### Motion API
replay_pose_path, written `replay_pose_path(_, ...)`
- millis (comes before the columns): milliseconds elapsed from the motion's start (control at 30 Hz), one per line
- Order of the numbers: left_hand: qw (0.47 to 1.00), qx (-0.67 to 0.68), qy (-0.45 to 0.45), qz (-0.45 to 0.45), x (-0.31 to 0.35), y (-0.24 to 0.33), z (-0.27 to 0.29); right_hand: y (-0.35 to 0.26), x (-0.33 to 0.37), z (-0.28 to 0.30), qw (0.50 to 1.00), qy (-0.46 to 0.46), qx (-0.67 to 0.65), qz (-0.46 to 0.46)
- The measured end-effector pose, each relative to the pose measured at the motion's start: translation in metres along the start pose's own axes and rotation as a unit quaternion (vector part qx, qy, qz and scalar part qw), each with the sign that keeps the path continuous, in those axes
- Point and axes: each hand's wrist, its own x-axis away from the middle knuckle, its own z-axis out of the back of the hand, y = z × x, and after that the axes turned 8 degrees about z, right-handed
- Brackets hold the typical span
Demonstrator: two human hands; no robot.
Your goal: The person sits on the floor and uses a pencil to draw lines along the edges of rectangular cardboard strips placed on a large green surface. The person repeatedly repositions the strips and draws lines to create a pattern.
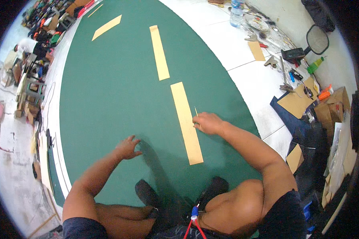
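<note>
A large green sheet of cloth or felt [107,87] lies spread on the floor under me. On it rests a long tan strip [184,119], flat and slightly slanted. My right hand [209,123] is at the strip's right edge, fingers closed round a thin, pale, pointed stick [196,112]; its exact kind is unclear. To the left, my left hand [127,147] hovers over the green sheet with fingers apart, holding nothing. A second tan strip [160,53] lies farther off, nearly in line with the first. Another tan strip [107,28] sits angled at the far left.
Along the right wall are a clear water bottle [237,14], a round mirror [317,39], a green bottle [316,65], tools and cardboard pieces [298,102]. Cluttered boxes and goods [30,93] line the left side. My feet stand on the sheet's near part.
</note>
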Motion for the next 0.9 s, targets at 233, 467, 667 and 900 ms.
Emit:
replay_pose_path(233,0.998,0.007,-0.006,0.058,0.014,-0.003,0.013,-0.002,-0.009,0.018,0.999,0.046,-0.026,0.01)
replay_pose_path(467,0.997,0.037,0.061,0.008,-0.042,0.024,0.056,0.011,0.018,0.027,0.998,0.022,0.028,-0.053)
replay_pose_path(667,0.995,0.052,0.086,-0.01,-0.088,0.029,0.086,0.014,0.046,0.044,0.988,0.064,0.014,-0.137)
replay_pose_path(900,0.988,0.081,0.117,-0.061,-0.103,0.037,0.078,0.017,0.099,0.069,0.973,0.047,0.049,-0.22)
